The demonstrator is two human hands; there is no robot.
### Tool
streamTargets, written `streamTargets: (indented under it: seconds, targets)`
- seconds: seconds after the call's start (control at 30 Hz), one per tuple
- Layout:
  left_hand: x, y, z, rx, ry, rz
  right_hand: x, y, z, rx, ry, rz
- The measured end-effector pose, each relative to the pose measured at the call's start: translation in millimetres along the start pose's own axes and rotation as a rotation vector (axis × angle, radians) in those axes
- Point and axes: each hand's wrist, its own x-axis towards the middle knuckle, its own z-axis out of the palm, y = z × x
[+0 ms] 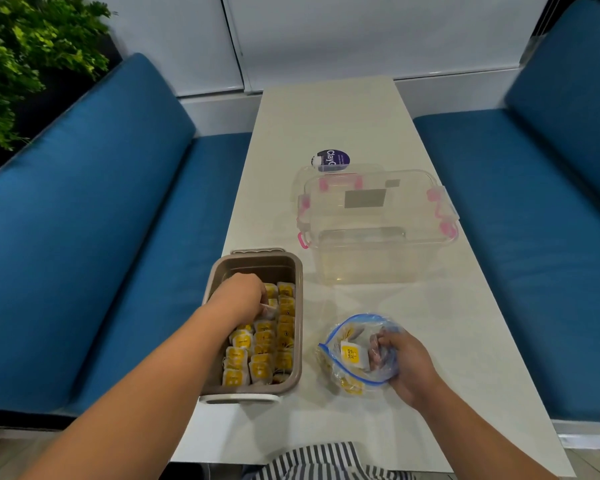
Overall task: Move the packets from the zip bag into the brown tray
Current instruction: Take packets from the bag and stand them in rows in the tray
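Note:
A brown tray (298, 327) stands at the table's near left, its bottom lined with several yellow-and-white packets (262, 367) set in rows. My left hand (238, 297) reaches down into the tray's far half, fingers closed on a packet (269, 310) among the rows. To the right lies a clear zip bag (333, 367) with a blue seal, its mouth open toward the tray. My right hand (400, 363) grips the bag's right side. One yellow packet (352, 354) stands up inside the bag, with more beneath it.
A clear plastic box (378, 233) with pink latches stands behind the bag, a purple-labelled item (333, 160) behind it. The narrow white table (326, 116) runs away from me between two blue cushioned benches. A plant fills the far left corner.

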Motion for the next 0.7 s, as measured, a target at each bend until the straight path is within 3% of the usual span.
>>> streamTargets:
  seconds: [0.43, 0.53, 0.7]
  targets:
    - [3, -1, 14, 0.08, -0.084, 0.023, -2, 2, 1, -0.022, 0.036, -0.012]
    - [-6, -2, -1, 0.034, 0.006, 0.036, -2, 3, 0, -0.045, 0.032, -0.031]
    - [-40, 25, -36, -0.129, 0.301, 0.177, -4, 5, 1, -0.085, 0.021, -0.039]
